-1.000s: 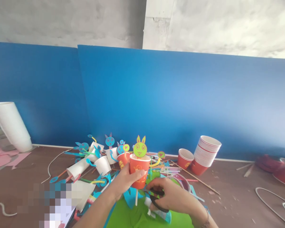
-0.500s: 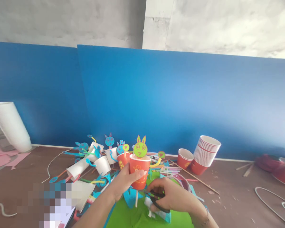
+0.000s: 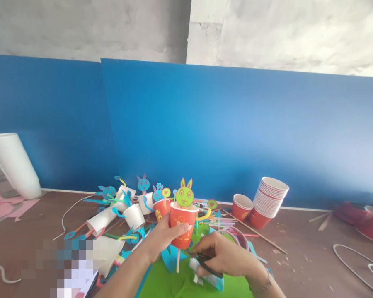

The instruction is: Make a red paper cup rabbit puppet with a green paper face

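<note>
My left hand (image 3: 168, 234) is wrapped round a red paper cup (image 3: 182, 219), its thumb across the front. From the cup's top rises a green paper rabbit head (image 3: 185, 196). A yellow straw arm (image 3: 205, 215) bends out to the right and bears a green oval with a heart; another such oval shows at the left. Below the cup's base sticks out a pale straw (image 3: 178, 260). My right hand (image 3: 219, 254) grips black-handled scissors (image 3: 205, 263), their blades pointing left towards the cup's bottom and the straw. Whether the blades touch the straw I cannot tell.
Green paper (image 3: 161, 285) lies beneath my hands. Finished-looking cup figures with blue rabbit heads (image 3: 143, 185) crowd the left. A roll of tape (image 3: 240, 238), a wooden stick (image 3: 257, 232), a single red cup (image 3: 242, 207) and a stack of cups (image 3: 270, 198) are to the right.
The cup with the rabbit head has shifted very slightly right and down. My right hand has turned the scissors a little, so their handles look narrower. Both holds are the same.
</note>
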